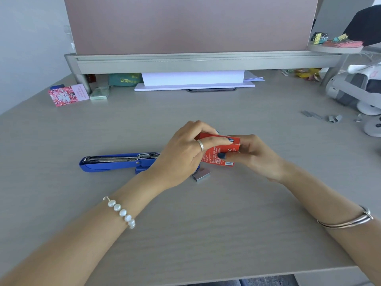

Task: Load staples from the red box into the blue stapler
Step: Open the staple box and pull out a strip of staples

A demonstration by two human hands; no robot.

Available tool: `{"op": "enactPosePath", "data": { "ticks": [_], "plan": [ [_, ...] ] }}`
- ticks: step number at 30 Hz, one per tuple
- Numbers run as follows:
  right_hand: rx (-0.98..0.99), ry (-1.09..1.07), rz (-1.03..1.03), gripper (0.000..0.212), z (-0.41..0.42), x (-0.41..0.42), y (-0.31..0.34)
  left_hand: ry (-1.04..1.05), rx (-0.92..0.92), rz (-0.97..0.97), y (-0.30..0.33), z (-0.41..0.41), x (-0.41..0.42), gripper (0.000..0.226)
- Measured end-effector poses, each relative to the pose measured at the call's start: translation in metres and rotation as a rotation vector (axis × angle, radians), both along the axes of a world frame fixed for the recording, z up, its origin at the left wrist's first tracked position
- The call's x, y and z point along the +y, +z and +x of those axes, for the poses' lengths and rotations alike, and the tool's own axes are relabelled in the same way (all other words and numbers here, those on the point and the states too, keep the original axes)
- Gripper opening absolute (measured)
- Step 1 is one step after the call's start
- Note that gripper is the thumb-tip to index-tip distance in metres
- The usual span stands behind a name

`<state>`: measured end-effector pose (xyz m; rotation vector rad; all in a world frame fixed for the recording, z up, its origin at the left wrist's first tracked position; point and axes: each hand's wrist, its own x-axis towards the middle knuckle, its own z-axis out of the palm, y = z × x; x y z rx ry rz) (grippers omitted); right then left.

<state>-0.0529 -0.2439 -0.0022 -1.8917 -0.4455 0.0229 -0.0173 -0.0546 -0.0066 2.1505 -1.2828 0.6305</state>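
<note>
**A:** Where is your small red cardboard staple box [221, 152] right now?

**B:** You have it lifted just above the pale grey wood-grain desk [185, 223], near the middle of the view. Your left hand [183, 155] comes over it from nine o'clock, fingers curled round its top and near face, so that hand is closed on the box. Your right hand [257, 157] grips its three-o'clock end, thumb on the printed face. Both hands clamp the same box.

**A:** And your blue plastic stapler [115, 163]?

**B:** It lies flat on the desk at nine o'clock from the box, swung open, its silver metal staple channel [115, 158] facing up. Its right end is hidden under your left hand, so I cannot tell whether hand and stapler touch.

**A:** Any staples out?

**B:** A short grey block of staples [201, 174] lies on the desk at six o'clock from the box, just beside your left palm. More loose grey staple strips [321, 116] lie well apart, out at two o'clock.

**A:** What else surrounds you?

**B:** You wear a silver ring [200, 145], a white pearl bracelet [121, 212] on the left wrist, and a thin silver bangle [348, 221] on the right. At twelve o'clock stands a grey metal shelf riser [185, 62] carrying a dusty-pink board [185, 23]. At ten o'clock lies a pink patterned card packet [66, 95]. A white and grey device [358, 89] sits at two o'clock, only partly in view.
</note>
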Motion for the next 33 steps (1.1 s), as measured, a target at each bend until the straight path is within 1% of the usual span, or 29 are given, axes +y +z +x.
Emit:
{"op": "enactPosePath", "data": {
  "ticks": [3, 6, 8, 10, 12, 15, 17, 19, 23, 27, 29, 30, 32, 33],
  "plan": [
    [-0.025, -0.014, -0.007, 0.029, -0.001, 0.000, 0.002, -0.022, 0.071, -0.044, 0.000, -0.002, 0.002, 0.043],
    [-0.075, -0.118, -0.060, 0.030, 0.000, -0.006, 0.006, 0.008, 0.111, -0.090, 0.004, 0.001, 0.010, 0.043],
    [-0.174, -0.227, -0.197, 0.032, 0.004, -0.014, 0.006, 0.059, 0.133, -0.121, 0.008, 0.004, 0.020, 0.041],
    [-0.327, -0.320, -0.402, 0.038, 0.008, -0.023, 0.003, 0.113, 0.197, -0.142, 0.013, 0.008, 0.032, 0.038],
    [-0.439, -0.392, -0.595, 0.044, 0.012, -0.030, -0.004, 0.153, 0.242, -0.131, 0.016, 0.011, 0.043, 0.029],
    [-0.487, -0.449, -0.818, 0.043, 0.012, -0.033, -0.011, 0.161, 0.296, -0.076, 0.020, 0.013, 0.050, 0.017],
    [-0.473, -0.417, -0.892, 0.041, 0.010, -0.031, -0.011, 0.160, 0.338, -0.027, 0.020, 0.011, 0.049, 0.011],
    [-0.419, -0.371, -0.870, 0.041, 0.007, -0.030, -0.010, 0.154, 0.371, 0.034, 0.020, 0.009, 0.049, 0.002],
    [-0.289, -0.293, -0.757, 0.050, 0.002, -0.031, -0.005, 0.126, 0.482, 0.094, 0.022, 0.003, 0.051, 0.006],
    [-0.265, -0.271, -0.814, 0.051, 0.004, -0.031, -0.003, 0.130, 0.461, 0.149, 0.024, 0.001, 0.057, 0.003],
    [-0.307, -0.283, -0.810, 0.060, 0.004, -0.031, -0.001, 0.144, 0.401, 0.162, 0.025, 0.002, 0.063, 0.008],
    [-0.354, -0.289, -0.774, 0.062, 0.003, -0.029, 0.000, 0.153, 0.386, 0.155, 0.025, 0.002, 0.066, 0.011],
    [-0.446, -0.268, -0.648, 0.053, 0.001, -0.020, 0.003, 0.173, 0.393, 0.117, 0.025, 0.002, 0.073, 0.015],
    [-0.481, -0.225, -0.600, 0.047, 0.000, -0.013, 0.004, 0.183, 0.397, 0.103, 0.025, 0.003, 0.075, 0.014]
  ]
}}
